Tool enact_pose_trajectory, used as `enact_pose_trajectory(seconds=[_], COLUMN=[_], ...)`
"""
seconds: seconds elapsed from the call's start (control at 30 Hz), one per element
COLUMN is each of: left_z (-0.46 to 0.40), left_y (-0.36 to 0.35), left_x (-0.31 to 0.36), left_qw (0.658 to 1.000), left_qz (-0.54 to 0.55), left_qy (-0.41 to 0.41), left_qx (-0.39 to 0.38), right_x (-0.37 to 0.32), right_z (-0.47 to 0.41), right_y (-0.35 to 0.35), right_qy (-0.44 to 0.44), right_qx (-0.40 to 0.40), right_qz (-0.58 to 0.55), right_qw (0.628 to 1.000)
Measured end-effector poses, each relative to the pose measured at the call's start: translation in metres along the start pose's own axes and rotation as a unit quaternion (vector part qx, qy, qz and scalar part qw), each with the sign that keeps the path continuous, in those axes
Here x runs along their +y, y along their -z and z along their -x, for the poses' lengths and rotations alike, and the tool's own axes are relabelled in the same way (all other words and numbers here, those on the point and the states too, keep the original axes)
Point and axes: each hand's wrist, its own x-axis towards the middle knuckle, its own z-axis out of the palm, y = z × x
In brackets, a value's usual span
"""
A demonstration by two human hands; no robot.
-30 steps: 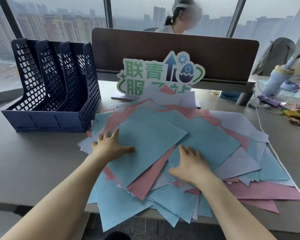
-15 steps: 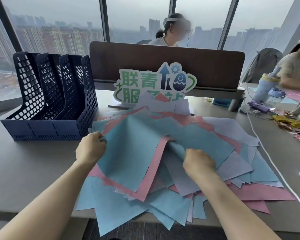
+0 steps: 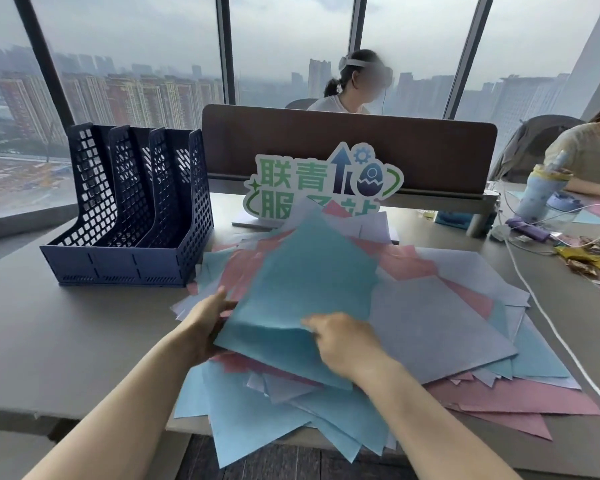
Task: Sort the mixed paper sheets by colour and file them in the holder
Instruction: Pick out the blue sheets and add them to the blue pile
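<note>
Blue sheet [image 3: 302, 289] lifts off the mixed paper pile [image 3: 465, 344], pinched by left hand [image 3: 207, 323] and right hand [image 3: 343, 339]; gather matching blues first, then carry them to the empty holder [image 3: 132, 209] beyond the left hand

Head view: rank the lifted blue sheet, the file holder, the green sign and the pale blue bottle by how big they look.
1. Lifted blue sheet, though nearness to the camera inflates it.
2. File holder.
3. Green sign, partly hidden by paper.
4. Pale blue bottle.
</note>
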Motion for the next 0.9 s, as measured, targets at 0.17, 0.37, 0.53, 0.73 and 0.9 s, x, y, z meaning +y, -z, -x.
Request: enact_pose_trajectory(seconds=[0.17, 0.37, 0.53, 0.73, 0.9], left_z=[0.010, 0.000, -0.004, -0.011, -0.014], left_y=[-0.003, -0.003, 0.005, 0.008, 0.012], left_x=[0.000, -0.010, -0.019, -0.019, -0.020], left_qw=[0.994, 0.973, 0.979, 0.987, 0.990], left_qz=[-0.094, -0.158, -0.125, -0.074, -0.059], left_qy=[-0.013, -0.150, -0.141, -0.118, -0.109], left_qx=[-0.050, 0.075, 0.079, 0.083, 0.074], right_x=[0.005, 0.087, 0.120, 0.142, 0.139], right_z=[-0.003, -0.067, -0.113, -0.160, -0.152], right_y=[0.000, 0.010, 0.008, 0.025, 0.039], right_qy=[0.030, -0.227, -0.323, -0.357, -0.284], right_qx=[-0.137, 0.097, 0.039, -0.092, 0.000], right_qz=[-0.089, -0.128, -0.039, -0.057, 0.016], right_qw=[0.986, 0.960, 0.945, 0.928, 0.959])
